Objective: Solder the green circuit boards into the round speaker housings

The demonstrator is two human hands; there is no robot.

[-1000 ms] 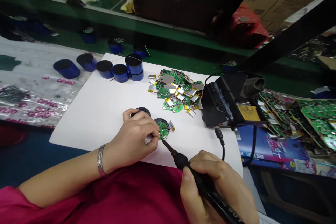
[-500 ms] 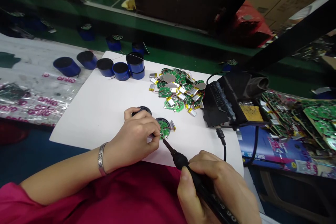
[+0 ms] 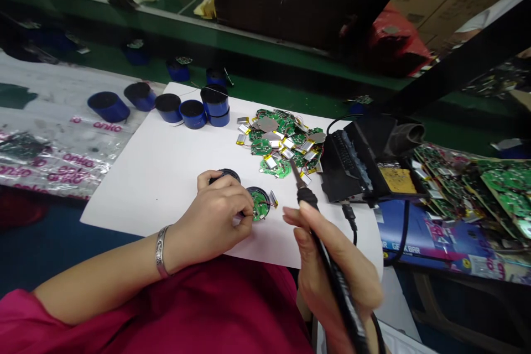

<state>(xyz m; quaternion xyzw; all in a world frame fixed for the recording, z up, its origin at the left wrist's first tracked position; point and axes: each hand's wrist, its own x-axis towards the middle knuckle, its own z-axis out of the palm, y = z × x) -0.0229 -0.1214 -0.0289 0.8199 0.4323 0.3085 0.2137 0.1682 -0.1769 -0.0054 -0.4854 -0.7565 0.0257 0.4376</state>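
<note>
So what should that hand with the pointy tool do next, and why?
Perhaps the right hand should move the soldering iron to the black stand: its tip is off the round green board, looks near the battery pile, and might be hot.

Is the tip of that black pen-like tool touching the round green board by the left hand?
Apart. The head view plainly shows bare white sheet between the soldering iron's tip and the round green board.
</note>
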